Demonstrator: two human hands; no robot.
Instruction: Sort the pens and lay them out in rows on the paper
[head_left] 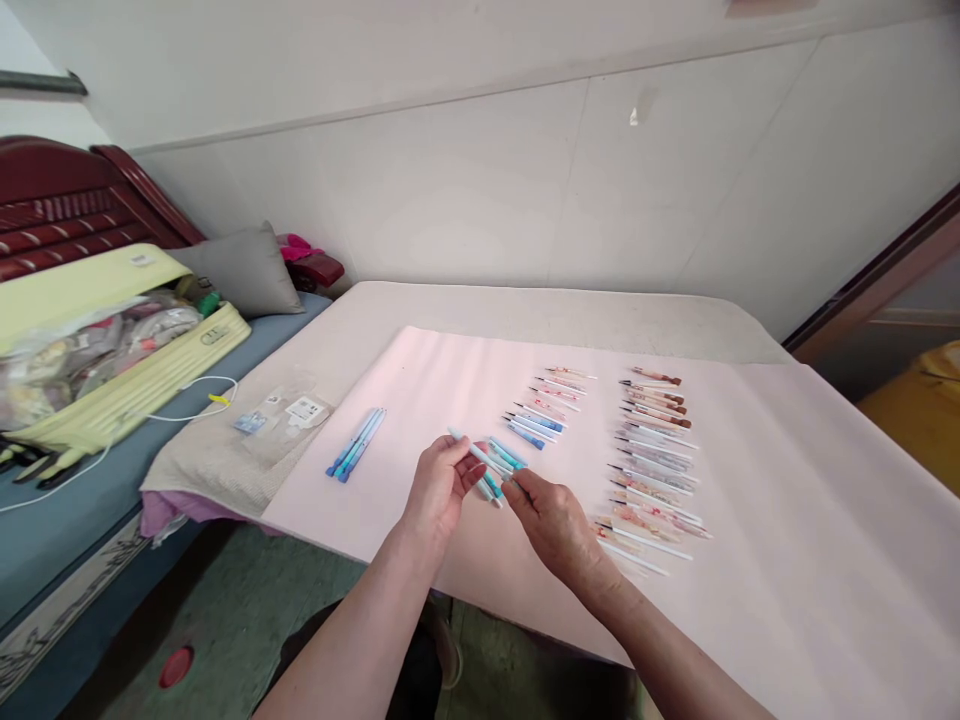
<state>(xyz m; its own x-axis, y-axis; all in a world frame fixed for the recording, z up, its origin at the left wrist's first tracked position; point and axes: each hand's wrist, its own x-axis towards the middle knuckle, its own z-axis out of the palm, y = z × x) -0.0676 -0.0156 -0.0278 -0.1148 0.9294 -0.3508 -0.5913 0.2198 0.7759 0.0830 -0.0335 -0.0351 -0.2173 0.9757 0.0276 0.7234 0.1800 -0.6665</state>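
My left hand (441, 482) is closed round a pale blue-white pen (486, 458), which slants down to the right above the paper. At the pen's lower end, the fingers of my right hand (553, 518) are pinched together on it. Just beneath and behind lie several teal pens (507, 452), partly hidden by my hands. Off to the left is a small group of blue pens (355, 446) side by side. Beyond my right hand, blue pens (534, 428) and pink-patterned pens (556, 392) form a slanting row.
A long column of brown, white and pink pens (654, 462) runs down the right on the pink paper (780, 520). Clear plastic wrappers (289, 412) lie at the table's left. A bed holds a yellow open case (217, 335) and grey pillow (244, 272). A wall closes the back.
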